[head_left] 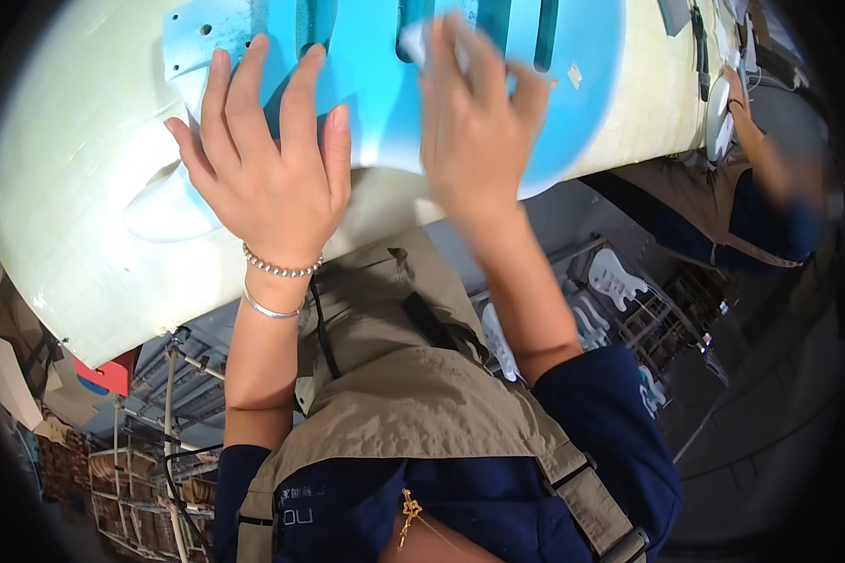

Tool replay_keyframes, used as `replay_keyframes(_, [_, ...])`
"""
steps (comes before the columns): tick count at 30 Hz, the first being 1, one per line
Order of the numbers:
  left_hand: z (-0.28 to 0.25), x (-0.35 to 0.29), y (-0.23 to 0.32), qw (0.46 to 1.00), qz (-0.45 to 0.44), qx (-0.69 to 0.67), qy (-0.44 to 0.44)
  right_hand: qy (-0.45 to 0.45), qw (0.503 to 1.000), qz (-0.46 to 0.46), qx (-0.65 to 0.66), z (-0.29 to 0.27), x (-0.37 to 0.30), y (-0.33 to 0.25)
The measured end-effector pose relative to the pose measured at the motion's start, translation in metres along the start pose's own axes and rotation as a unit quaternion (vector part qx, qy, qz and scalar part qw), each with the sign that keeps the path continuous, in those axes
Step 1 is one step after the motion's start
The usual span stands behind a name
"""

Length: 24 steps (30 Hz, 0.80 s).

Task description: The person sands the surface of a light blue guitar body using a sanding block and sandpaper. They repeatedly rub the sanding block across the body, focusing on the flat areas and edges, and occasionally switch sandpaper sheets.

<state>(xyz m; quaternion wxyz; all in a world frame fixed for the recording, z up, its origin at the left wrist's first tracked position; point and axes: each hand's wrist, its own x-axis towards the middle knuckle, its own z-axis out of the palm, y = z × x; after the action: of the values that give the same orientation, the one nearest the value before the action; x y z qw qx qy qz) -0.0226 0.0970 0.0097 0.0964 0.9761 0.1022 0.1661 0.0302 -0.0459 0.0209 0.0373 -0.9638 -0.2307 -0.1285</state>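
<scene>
A glossy light-blue electric guitar body (371, 89) lies on the pale worktable, with dark slots cut into its face and small holes near its left end. My left hand (272, 178) rests on its near left part, fingers spread and stretched out, holding nothing. Over the right part of the body, my right hand (483, 141) is closed on a small pale grey pad (415, 43). Motion blurs the fingertips and the pad, and the fingers hide part of it. The pad appears to meet the blue surface beside a slot.
The worktable (66, 235) has a curved-looking near edge in front of my apron. At the far right another person's hand (737, 89) is on a white piece. Racks with white guitar bodies (615, 280) stand below right; metal shelving (136, 488) stands lower left.
</scene>
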Motion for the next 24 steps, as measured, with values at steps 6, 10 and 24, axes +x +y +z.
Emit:
replay_keyframes(6, [0.002, -0.004, -0.001, 1.0, 0.002, -0.011, 0.002, 0.022, 0.999, 0.001, 0.026, 0.006, -0.006, 0.002])
replay_keyframes(10, [0.001, -0.002, -0.001, 1.0, 0.002, -0.003, 0.001, -0.037, 0.996, 0.036, 0.068, -0.015, -0.028, -0.014])
replay_keyframes(24, [0.004, -0.004, -0.001, 1.0, 0.004, -0.006, 0.006, 0.05, 0.998, -0.019, 0.02, 0.019, 0.018, 0.015])
